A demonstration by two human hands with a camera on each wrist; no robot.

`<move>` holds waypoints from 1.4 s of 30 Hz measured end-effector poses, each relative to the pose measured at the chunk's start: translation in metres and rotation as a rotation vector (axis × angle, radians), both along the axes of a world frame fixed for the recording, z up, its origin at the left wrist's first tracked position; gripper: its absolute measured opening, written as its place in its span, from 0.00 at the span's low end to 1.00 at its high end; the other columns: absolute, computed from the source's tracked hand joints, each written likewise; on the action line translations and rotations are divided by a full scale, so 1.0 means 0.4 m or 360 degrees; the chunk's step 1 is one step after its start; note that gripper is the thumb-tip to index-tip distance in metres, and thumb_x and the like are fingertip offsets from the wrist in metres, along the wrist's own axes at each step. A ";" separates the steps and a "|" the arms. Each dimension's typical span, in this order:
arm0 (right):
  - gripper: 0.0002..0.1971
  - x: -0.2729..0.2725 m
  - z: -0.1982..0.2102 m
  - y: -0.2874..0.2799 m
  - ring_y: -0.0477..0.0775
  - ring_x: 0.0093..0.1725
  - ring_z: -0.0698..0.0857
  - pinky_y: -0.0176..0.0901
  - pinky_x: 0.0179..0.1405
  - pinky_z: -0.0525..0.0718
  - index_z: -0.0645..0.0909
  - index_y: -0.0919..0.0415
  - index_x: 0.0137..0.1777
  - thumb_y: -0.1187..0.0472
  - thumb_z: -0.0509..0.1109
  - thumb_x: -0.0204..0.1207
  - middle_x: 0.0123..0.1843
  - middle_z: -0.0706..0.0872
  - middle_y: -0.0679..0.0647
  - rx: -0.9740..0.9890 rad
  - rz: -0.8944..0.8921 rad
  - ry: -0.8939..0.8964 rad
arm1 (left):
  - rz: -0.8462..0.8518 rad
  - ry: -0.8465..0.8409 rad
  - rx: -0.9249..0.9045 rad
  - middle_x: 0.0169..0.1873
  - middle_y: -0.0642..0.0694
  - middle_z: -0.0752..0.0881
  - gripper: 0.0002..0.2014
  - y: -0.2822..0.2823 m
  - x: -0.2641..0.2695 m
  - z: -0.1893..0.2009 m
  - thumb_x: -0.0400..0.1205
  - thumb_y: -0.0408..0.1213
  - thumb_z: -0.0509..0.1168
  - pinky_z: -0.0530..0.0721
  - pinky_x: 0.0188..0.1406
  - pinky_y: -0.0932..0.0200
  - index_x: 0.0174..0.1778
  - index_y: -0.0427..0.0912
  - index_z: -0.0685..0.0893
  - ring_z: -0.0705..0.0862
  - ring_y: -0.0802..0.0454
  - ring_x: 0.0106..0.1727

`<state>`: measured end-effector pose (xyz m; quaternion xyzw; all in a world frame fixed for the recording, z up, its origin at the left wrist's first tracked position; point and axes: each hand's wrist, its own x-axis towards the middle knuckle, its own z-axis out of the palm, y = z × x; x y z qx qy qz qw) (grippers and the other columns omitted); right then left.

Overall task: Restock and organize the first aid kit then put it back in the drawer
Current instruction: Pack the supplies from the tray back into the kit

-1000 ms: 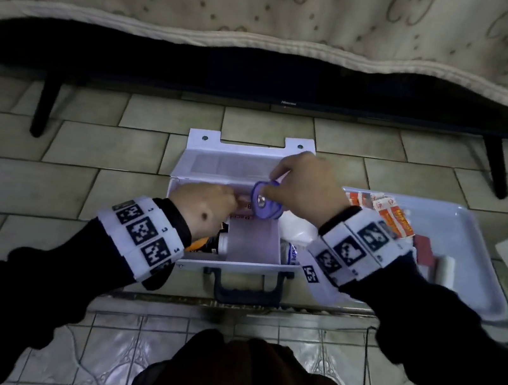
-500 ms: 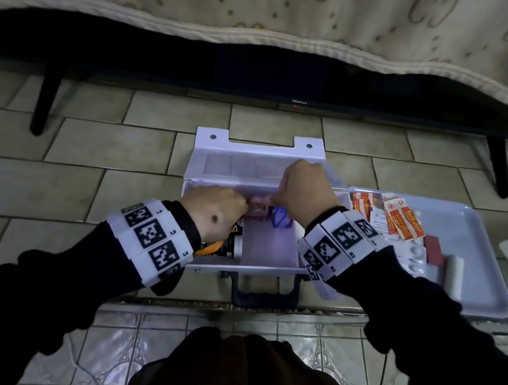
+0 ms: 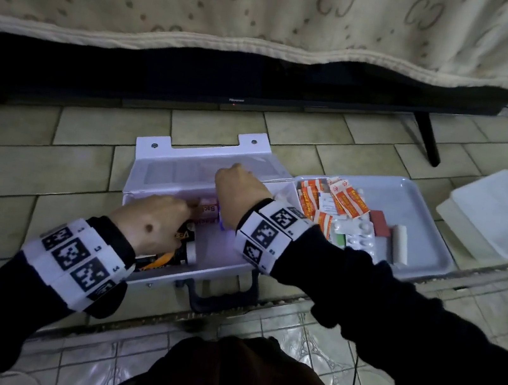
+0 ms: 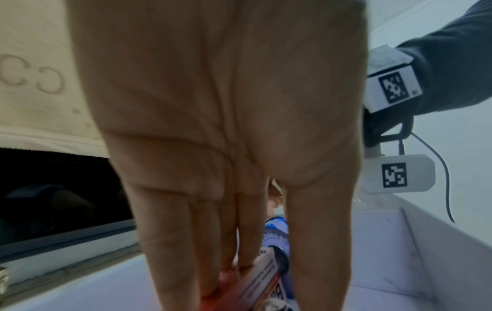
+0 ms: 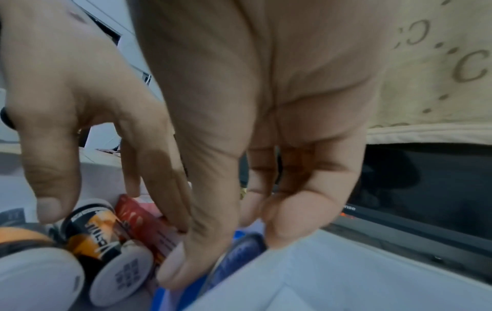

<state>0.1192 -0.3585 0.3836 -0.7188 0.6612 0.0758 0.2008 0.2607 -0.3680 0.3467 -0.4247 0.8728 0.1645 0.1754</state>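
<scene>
The white first aid kit lies open on the tiled floor, lid tipped back. Inside at the left lie an orange-and-black bottle and a pink-red box. My left hand rests straight fingers on that box, thumb apart over the bottle. My right hand reaches down into the kit just right of the box. It pinches a blue-purple plaster tape roll between thumb and fingers. Only a sliver of the roll shows in the head view.
A pale tray right of the kit holds orange sachets, pill blisters, a red packet and a white bandage roll. A clear plastic container sits further right. A blanket-covered television stands behind.
My right hand has lowered the purple roll from above the kit down into it, beside the pink box. My left hand has stayed on the box.
</scene>
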 end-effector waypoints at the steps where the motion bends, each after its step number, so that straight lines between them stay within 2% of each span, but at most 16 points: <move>1: 0.23 -0.005 0.001 0.001 0.64 0.68 0.76 0.50 0.59 0.78 0.70 0.67 0.70 0.65 0.69 0.76 0.69 0.73 0.64 -0.0019 -0.0005 -0.0025 | 0.0005 -0.0002 -0.0006 0.66 0.53 0.80 0.29 0.001 0.000 0.003 0.77 0.33 0.62 0.83 0.51 0.54 0.74 0.59 0.69 0.80 0.48 0.61; 5: 0.21 -0.019 -0.003 0.004 0.63 0.67 0.78 0.49 0.55 0.78 0.71 0.66 0.69 0.67 0.67 0.76 0.69 0.75 0.62 -0.0055 -0.0002 -0.0056 | 0.0031 0.0035 0.0001 0.70 0.56 0.77 0.31 0.004 -0.007 0.006 0.76 0.33 0.63 0.82 0.57 0.52 0.75 0.60 0.68 0.79 0.49 0.65; 7: 0.20 -0.021 -0.007 -0.007 0.64 0.65 0.79 0.48 0.49 0.77 0.72 0.67 0.66 0.67 0.69 0.74 0.67 0.75 0.63 0.0007 0.0012 -0.0112 | 0.0073 0.0045 0.0013 0.71 0.56 0.77 0.30 0.005 -0.007 0.011 0.76 0.33 0.63 0.80 0.60 0.52 0.74 0.59 0.69 0.78 0.50 0.67; 11: 0.17 -0.074 -0.010 -0.017 0.62 0.57 0.83 0.46 0.45 0.81 0.79 0.67 0.46 0.59 0.81 0.64 0.55 0.81 0.62 0.0037 -0.0013 -0.0258 | 0.0167 0.0065 -0.0013 0.65 0.51 0.82 0.24 0.000 -0.013 0.031 0.77 0.35 0.65 0.79 0.55 0.57 0.71 0.55 0.76 0.80 0.49 0.63; 15: 0.17 -0.224 0.039 0.000 0.57 0.52 0.86 0.46 0.57 0.83 0.86 0.68 0.50 0.55 0.79 0.66 0.51 0.88 0.60 -0.0167 -0.0254 -0.0396 | 0.0296 0.0072 -0.0002 0.64 0.49 0.83 0.22 -0.008 -0.027 0.062 0.79 0.35 0.66 0.78 0.60 0.57 0.69 0.52 0.78 0.80 0.51 0.64; 17: 0.11 -0.334 0.051 0.005 0.55 0.47 0.86 0.41 0.52 0.83 0.87 0.65 0.46 0.59 0.77 0.68 0.48 0.89 0.60 -0.0234 -0.0427 -0.0408 | 0.0346 0.0027 -0.0027 0.68 0.49 0.80 0.22 -0.006 -0.039 0.082 0.80 0.38 0.65 0.76 0.62 0.59 0.71 0.52 0.76 0.79 0.51 0.66; 20: 0.04 -0.498 0.060 0.020 0.53 0.37 0.84 0.42 0.44 0.84 0.87 0.64 0.40 0.63 0.76 0.69 0.38 0.88 0.59 -0.0248 -0.0742 -0.0407 | 0.0443 0.0073 -0.0084 0.66 0.46 0.81 0.22 0.001 -0.076 0.122 0.81 0.38 0.64 0.75 0.52 0.60 0.72 0.53 0.74 0.81 0.51 0.60; 24: 0.07 -0.661 0.052 0.054 0.51 0.29 0.81 0.40 0.38 0.83 0.87 0.69 0.47 0.66 0.75 0.71 0.31 0.86 0.57 -0.0197 -0.0937 -0.0320 | 0.0425 0.0342 -0.0193 0.62 0.47 0.84 0.20 0.013 -0.168 0.167 0.79 0.37 0.68 0.77 0.61 0.53 0.68 0.49 0.80 0.83 0.51 0.62; 28: 0.09 -0.734 0.007 0.075 0.46 0.25 0.79 0.31 0.30 0.78 0.87 0.67 0.49 0.65 0.75 0.70 0.26 0.81 0.52 -0.0051 -0.0987 -0.0318 | 0.0340 0.0473 -0.0180 0.59 0.50 0.86 0.18 0.046 -0.308 0.185 0.79 0.41 0.66 0.79 0.60 0.53 0.65 0.54 0.81 0.83 0.55 0.61; 30: 0.12 -0.739 -0.022 0.077 0.45 0.27 0.77 0.28 0.33 0.76 0.87 0.65 0.54 0.63 0.76 0.70 0.32 0.83 0.52 0.0030 -0.0860 -0.0244 | 0.0251 0.0491 -0.0152 0.60 0.52 0.85 0.17 0.066 -0.387 0.182 0.81 0.41 0.64 0.78 0.56 0.58 0.67 0.54 0.80 0.82 0.56 0.60; 31: 0.15 -0.735 -0.033 0.078 0.46 0.31 0.78 0.29 0.37 0.77 0.86 0.64 0.56 0.61 0.76 0.71 0.40 0.86 0.53 0.0052 -0.0794 -0.0221 | 0.0206 0.0480 -0.0143 0.61 0.53 0.85 0.17 0.074 -0.426 0.179 0.82 0.40 0.63 0.77 0.54 0.60 0.68 0.54 0.79 0.82 0.57 0.60; 33: 0.19 -0.728 -0.055 0.078 0.49 0.46 0.81 0.32 0.50 0.76 0.83 0.61 0.62 0.60 0.76 0.71 0.58 0.86 0.55 0.0095 -0.0699 -0.0249 | 0.0161 0.0448 -0.0106 0.63 0.53 0.84 0.19 0.084 -0.492 0.169 0.83 0.40 0.62 0.78 0.55 0.60 0.70 0.54 0.77 0.82 0.55 0.61; 34: 0.21 -0.723 -0.067 0.078 0.51 0.54 0.82 0.34 0.54 0.76 0.82 0.60 0.64 0.60 0.76 0.70 0.62 0.84 0.55 0.0126 -0.0668 -0.0269 | 0.0147 0.0431 -0.0083 0.64 0.52 0.83 0.19 0.087 -0.516 0.161 0.83 0.41 0.62 0.78 0.56 0.59 0.71 0.55 0.76 0.82 0.54 0.62; 36: 0.21 -0.714 -0.088 0.079 0.55 0.62 0.81 0.38 0.60 0.77 0.82 0.62 0.64 0.60 0.77 0.70 0.63 0.83 0.56 0.0173 -0.0606 -0.0233 | 0.0125 0.0385 -0.0024 0.65 0.52 0.82 0.19 0.089 -0.545 0.146 0.83 0.41 0.62 0.77 0.56 0.59 0.71 0.54 0.76 0.81 0.53 0.64; 39: 0.17 -0.708 -0.109 0.078 0.59 0.59 0.83 0.48 0.61 0.81 0.85 0.66 0.57 0.61 0.77 0.68 0.59 0.85 0.60 0.0152 -0.0534 -0.0153 | 0.0126 0.0342 0.0044 0.67 0.52 0.81 0.19 0.092 -0.562 0.129 0.83 0.41 0.61 0.77 0.58 0.58 0.72 0.53 0.76 0.79 0.52 0.66; 42: 0.19 -0.724 -0.109 0.072 0.59 0.58 0.83 0.49 0.60 0.82 0.85 0.67 0.54 0.61 0.80 0.64 0.57 0.87 0.60 0.0166 -0.0543 -0.0194 | 0.0144 0.0387 0.0017 0.65 0.49 0.83 0.17 0.097 -0.596 0.100 0.83 0.41 0.61 0.81 0.59 0.52 0.68 0.50 0.79 0.82 0.50 0.63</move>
